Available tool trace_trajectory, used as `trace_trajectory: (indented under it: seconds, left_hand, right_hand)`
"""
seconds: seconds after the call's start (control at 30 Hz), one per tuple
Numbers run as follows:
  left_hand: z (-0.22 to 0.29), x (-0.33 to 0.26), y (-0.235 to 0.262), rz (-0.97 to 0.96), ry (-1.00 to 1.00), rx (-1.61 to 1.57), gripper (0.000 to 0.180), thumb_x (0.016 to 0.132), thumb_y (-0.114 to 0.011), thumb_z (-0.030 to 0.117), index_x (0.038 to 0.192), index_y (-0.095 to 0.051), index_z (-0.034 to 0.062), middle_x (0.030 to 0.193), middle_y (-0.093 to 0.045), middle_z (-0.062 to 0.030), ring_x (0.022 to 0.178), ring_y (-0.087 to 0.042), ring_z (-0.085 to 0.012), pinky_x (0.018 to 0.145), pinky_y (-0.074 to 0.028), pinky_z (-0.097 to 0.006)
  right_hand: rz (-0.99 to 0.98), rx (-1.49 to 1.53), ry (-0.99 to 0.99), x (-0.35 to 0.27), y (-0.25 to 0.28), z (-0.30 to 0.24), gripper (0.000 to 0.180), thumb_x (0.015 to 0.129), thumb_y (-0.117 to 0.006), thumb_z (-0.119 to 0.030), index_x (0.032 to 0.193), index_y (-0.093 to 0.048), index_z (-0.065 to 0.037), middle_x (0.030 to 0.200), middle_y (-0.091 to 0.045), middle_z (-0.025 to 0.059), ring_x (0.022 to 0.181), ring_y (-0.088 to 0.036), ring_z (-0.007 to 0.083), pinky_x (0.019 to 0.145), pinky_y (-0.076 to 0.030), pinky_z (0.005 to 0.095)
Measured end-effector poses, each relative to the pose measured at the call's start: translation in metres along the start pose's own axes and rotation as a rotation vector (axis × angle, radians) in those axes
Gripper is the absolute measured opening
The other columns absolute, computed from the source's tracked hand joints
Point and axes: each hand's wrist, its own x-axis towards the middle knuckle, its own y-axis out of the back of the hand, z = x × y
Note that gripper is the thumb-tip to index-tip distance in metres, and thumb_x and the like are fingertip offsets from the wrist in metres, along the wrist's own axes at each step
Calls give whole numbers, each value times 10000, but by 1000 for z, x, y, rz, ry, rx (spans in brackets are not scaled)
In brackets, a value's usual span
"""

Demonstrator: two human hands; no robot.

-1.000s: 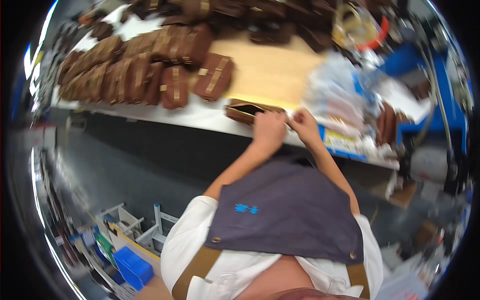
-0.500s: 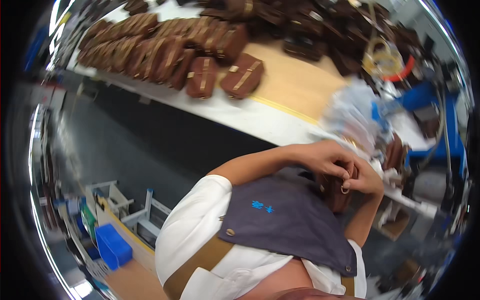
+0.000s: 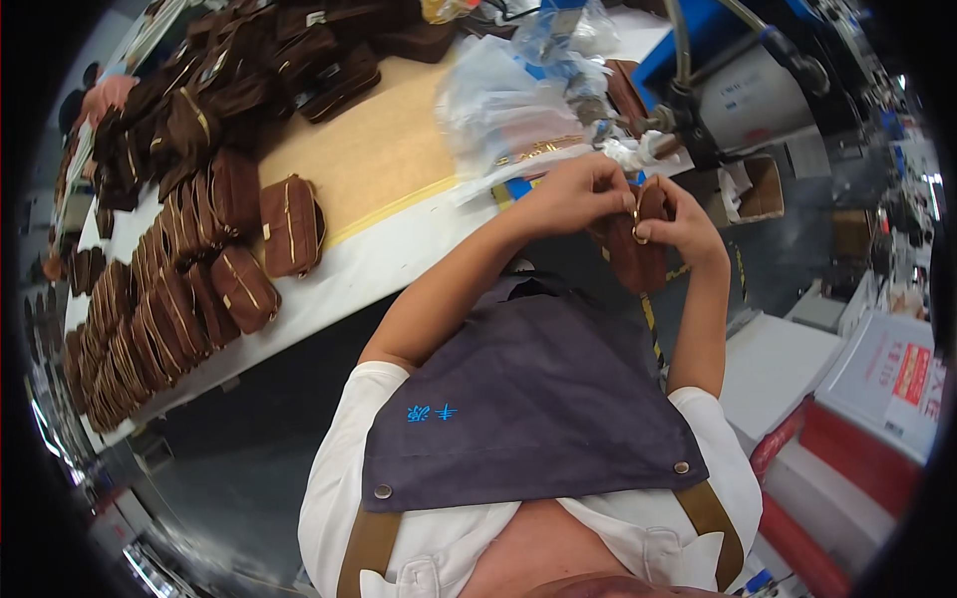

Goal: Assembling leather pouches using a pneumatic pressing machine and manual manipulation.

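We identify the worn items as follows: a white shirt (image 3: 337,483) with short sleeves (image 3: 698,411) and an open collar; over it, a dark purple-grey apron bib (image 3: 558,399). At each neck-side corner of the bib, we find one round metal snap (image 3: 383,491) securing an olive-brown strap (image 3: 371,553). Nearer the bib's left edge, we locate bright blue lettering (image 3: 432,413).

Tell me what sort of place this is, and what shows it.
Probably a bag-making workshop: rows of similar brown zippered pouches stand on a long worktable, a heap of darker brown bags lies beyond them, and the person's right hand holds another brown pouch.
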Motion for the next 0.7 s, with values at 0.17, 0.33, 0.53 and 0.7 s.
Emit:
trace_trajectory:
  seconds: [0.17,0.33,0.53,0.7]
  left_hand:
    - [-4,26,11,-18,174,-172,175,926,-652,213,899,-605,47,805,-637,-27,676,-624,-113,606,-526,-265]
    - [-7,52,20,41,201,-212,177,896,-663,206,885,-626,33,793,-641,-31,680,-605,-106,602,-498,-256]
    - [-12,64,21,65,155,-130,184,840,-681,174,871,-670,-7,804,-663,-64,712,-597,-121,626,-483,-263]
    - [-2,64,18,96,170,-40,154,883,-663,186,865,-637,35,822,-643,-30,735,-578,-99,645,-461,-244]
  right_hand:
    - [161,71,8,13,8,5,391,713,-787,-124,1041,-591,-45,867,-602,-11,835,-562,95,800,-448,247]
    - [153,177,80,32,18,17,469,747,-773,-149,1147,-602,28,1039,-649,61,934,-606,129,842,-483,276]
    - [121,215,10,34,28,34,524,770,-761,-184,1208,-562,23,1089,-631,69,981,-593,142,892,-470,287]
    - [139,321,44,33,21,34,599,799,-732,-199,1287,-479,39,1183,-584,109,1040,-586,164,927,-480,297]
